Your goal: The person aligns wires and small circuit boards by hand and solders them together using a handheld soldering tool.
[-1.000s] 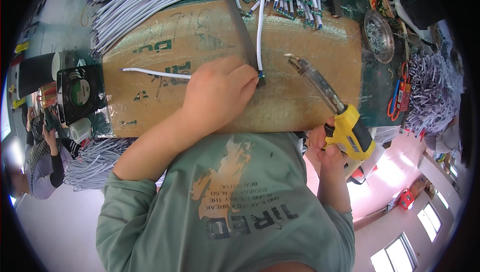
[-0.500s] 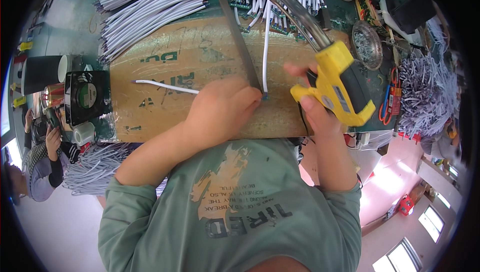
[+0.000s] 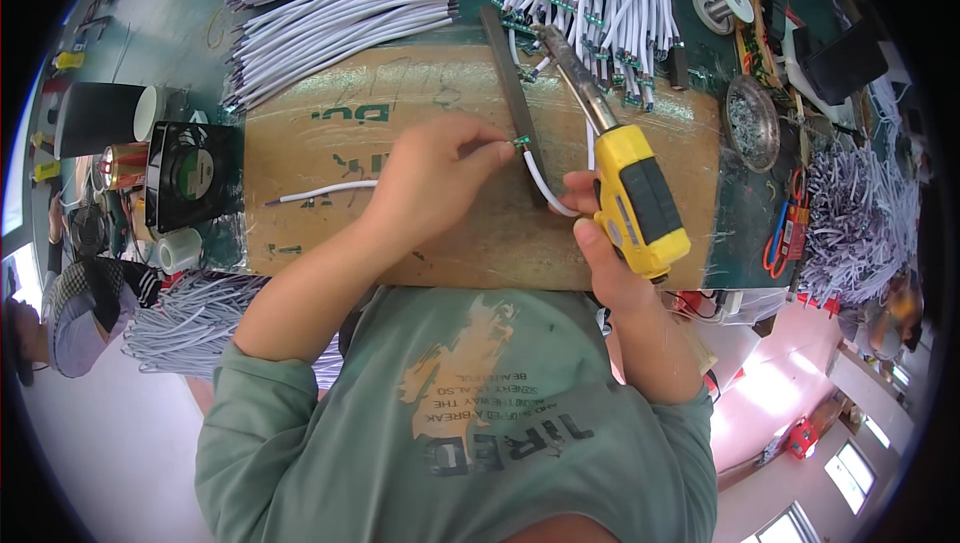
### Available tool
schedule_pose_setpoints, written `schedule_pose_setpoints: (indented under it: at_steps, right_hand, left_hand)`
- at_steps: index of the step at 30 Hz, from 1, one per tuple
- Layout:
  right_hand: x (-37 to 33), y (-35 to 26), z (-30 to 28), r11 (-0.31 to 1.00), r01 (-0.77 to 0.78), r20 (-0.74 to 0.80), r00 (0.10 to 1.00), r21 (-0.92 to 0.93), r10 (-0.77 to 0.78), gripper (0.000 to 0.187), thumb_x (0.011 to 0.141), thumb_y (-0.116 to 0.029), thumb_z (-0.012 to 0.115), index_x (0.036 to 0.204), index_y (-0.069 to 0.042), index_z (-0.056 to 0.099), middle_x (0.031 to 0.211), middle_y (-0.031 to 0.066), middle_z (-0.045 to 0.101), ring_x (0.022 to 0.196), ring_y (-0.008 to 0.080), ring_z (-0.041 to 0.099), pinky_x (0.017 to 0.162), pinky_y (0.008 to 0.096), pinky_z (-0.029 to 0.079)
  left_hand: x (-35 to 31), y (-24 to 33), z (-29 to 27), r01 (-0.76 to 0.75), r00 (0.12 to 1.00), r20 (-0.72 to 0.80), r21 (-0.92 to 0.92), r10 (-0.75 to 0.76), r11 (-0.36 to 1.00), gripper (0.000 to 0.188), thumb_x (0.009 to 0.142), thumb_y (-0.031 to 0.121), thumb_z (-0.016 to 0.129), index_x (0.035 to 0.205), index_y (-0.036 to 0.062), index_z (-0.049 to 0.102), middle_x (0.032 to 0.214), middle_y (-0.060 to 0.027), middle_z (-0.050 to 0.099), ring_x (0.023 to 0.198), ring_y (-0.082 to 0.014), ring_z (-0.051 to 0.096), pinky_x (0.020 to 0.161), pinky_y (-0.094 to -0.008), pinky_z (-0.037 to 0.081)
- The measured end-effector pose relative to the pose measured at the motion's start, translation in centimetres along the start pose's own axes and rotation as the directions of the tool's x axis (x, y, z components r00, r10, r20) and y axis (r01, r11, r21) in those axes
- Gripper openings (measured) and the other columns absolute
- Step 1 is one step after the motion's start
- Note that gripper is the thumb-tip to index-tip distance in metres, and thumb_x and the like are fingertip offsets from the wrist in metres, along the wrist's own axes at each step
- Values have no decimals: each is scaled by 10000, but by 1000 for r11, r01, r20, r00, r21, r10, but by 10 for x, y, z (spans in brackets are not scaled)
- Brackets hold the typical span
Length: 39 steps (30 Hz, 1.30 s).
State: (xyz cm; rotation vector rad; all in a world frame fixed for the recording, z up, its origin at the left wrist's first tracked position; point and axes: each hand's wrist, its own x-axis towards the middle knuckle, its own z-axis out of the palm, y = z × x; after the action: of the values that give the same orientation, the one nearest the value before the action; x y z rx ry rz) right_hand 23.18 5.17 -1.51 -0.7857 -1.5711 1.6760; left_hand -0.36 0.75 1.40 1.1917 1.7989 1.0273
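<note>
My left hand (image 3: 430, 178) is closed, thumb and forefinger pinched beside a small green circuit board (image 3: 522, 142). A white cable (image 3: 325, 189) runs from the left into this hand; its held end is hidden by the fingers. Another white cable (image 3: 541, 183) leaves the board and bends toward my right fingers. My right hand (image 3: 610, 263) is closed around a yellow and black soldering gun (image 3: 645, 203), whose metal barrel points up and left. The board lies against a dark flat bar (image 3: 512, 83), on a cardboard sheet (image 3: 440, 73).
Bundled white cables (image 3: 350, 18) lie at the back left, and cables with green boards (image 3: 600, 3) at the back centre. A black fan (image 3: 190, 175) stands left. On the right are a metal dish (image 3: 752, 123), a solder spool (image 3: 735, 3) and orange-handled pliers (image 3: 775, 243).
The soldering gun has swung lower, its barrel nearer the bar. My left fingers have moved up along the bar, and the board's cable now bends by my right fingers. The view has shifted slightly.
</note>
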Motion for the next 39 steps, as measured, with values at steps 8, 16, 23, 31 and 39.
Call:
schedule_pose_setpoints:
  at_steps: [8,16,23,31,39]
  right_hand:
    - [-2,12,7,999,7,21,1000,36,-8,478,906,11,671,1359,38,520,1275,166,640,1177,239,626,1009,378,489]
    - [-17,-3,-2,993,-114,-10,993,29,114,403,903,0,647,1297,-20,567,1128,81,656,1064,200,631,922,344,495]
    - [-56,-1,-34,935,-326,18,945,142,327,753,855,-360,817,1417,-22,448,834,30,547,702,155,553,671,329,482]
    - [-79,6,-38,949,-311,-48,948,52,314,736,842,-414,819,1363,-15,486,751,16,518,648,141,517,597,301,421]
    - [-79,4,-40,943,-327,-85,940,55,331,632,840,-371,814,1263,-5,521,753,35,545,622,153,512,567,295,407]
  left_hand:
    - [11,-3,12,61,997,30,172,-67,983,212,925,208,692,1044,37,732,907,-137,732,793,-238,683,749,-348,526]
    - [11,-7,15,-80,997,-3,267,83,960,159,880,161,706,975,38,740,948,-127,719,853,-298,692,770,-380,546]
    - [11,-7,15,-108,993,-7,290,115,951,150,867,142,713,947,18,735,953,-133,712,862,-305,689,766,-371,548]
    - [13,-5,15,-57,998,29,251,52,966,168,878,161,709,962,18,740,956,-134,721,868,-297,695,768,-374,546]
    - [15,-5,14,-42,999,38,237,34,971,193,881,194,699,959,23,741,945,-149,719,858,-321,692,761,-386,547]
